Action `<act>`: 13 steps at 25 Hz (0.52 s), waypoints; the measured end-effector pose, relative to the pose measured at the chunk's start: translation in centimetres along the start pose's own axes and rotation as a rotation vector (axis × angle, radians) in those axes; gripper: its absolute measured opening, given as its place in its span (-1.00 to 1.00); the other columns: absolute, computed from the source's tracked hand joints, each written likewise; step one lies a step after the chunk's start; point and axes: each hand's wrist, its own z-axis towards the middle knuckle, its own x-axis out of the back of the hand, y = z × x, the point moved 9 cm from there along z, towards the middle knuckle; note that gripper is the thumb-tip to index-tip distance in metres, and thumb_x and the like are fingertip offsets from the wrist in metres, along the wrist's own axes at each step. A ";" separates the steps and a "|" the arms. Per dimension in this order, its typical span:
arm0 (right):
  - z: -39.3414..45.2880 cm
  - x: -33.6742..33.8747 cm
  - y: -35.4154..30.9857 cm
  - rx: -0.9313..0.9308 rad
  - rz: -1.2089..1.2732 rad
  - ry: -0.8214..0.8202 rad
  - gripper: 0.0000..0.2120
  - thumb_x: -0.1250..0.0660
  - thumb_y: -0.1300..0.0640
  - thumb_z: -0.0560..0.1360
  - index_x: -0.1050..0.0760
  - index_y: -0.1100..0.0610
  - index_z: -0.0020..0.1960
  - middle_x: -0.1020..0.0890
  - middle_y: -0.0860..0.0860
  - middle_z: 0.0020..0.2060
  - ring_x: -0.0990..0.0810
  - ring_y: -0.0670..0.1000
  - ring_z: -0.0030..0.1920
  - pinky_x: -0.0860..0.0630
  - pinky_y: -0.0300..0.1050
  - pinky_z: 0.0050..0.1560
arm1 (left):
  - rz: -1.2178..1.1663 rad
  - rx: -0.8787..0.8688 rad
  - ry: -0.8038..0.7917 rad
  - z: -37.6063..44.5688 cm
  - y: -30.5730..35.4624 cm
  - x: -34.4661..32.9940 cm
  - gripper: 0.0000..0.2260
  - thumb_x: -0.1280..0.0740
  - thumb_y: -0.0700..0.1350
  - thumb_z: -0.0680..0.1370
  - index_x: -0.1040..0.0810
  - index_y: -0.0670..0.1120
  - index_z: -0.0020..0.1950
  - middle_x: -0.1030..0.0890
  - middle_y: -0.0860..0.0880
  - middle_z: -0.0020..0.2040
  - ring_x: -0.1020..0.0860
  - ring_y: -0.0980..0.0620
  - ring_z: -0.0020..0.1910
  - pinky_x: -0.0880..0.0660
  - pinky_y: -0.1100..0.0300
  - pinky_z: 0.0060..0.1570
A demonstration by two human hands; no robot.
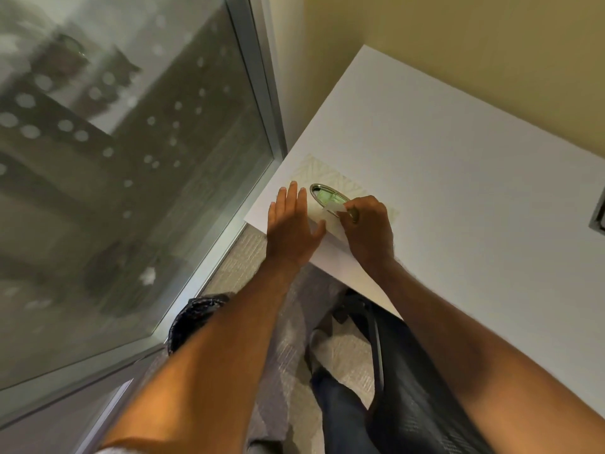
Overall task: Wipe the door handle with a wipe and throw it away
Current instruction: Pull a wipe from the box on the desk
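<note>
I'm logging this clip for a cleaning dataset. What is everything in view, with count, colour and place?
door: one, white, right of centre, open edge toward the glass
handle: one, shiny metal, near the door's edge, partly under the right hand
wipe: one, white, pinched against the handle
glass panel: one, frosted with pale dots, left
frame: one, grey metal, along the glass
wall: one, yellowish, top right
carpet: grey, below
left hand: one, flat on the door, fingers spread
right hand: one, grip closed on the wipe
</note>
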 end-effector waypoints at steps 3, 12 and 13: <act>-0.1 0.1 0.0 -0.018 0.043 -0.022 -0.76 -0.36 0.01 0.62 -0.66 0.18 0.01 -0.68 0.10 -0.03 -0.59 0.13 -0.02 -0.50 -0.05 -0.15 | 0.001 -0.009 0.011 0.0 0.0 -0.1 -0.32 -0.41 0.21 0.57 -0.35 -0.08 0.59 -0.32 -0.11 0.64 -0.28 -0.20 0.63 -0.34 -0.24 0.56; -1.8 3.3 -2.1 -0.073 0.335 0.028 -0.82 -0.29 -0.09 0.65 -0.55 -0.02 -0.03 -0.63 -0.23 -0.17 -0.63 -0.20 -0.11 -0.48 -0.37 -0.28 | 0.020 -0.079 -0.150 -0.3 0.0 -0.5 -0.32 -0.24 0.26 0.67 -0.16 -0.05 0.68 -0.08 -0.08 0.72 -0.03 -0.15 0.71 0.00 -0.23 0.64; -2.0 4.2 -2.7 -0.057 0.355 0.056 -0.84 -0.29 -0.08 0.66 -0.55 -0.02 0.01 -0.62 -0.25 -0.14 -0.62 -0.28 -0.08 -0.49 -0.42 -0.27 | 0.002 -0.072 -0.207 -0.3 -0.2 -0.3 -0.33 -0.21 0.25 0.68 -0.12 -0.03 0.69 -0.03 -0.06 0.73 0.02 -0.14 0.71 0.06 -0.21 0.65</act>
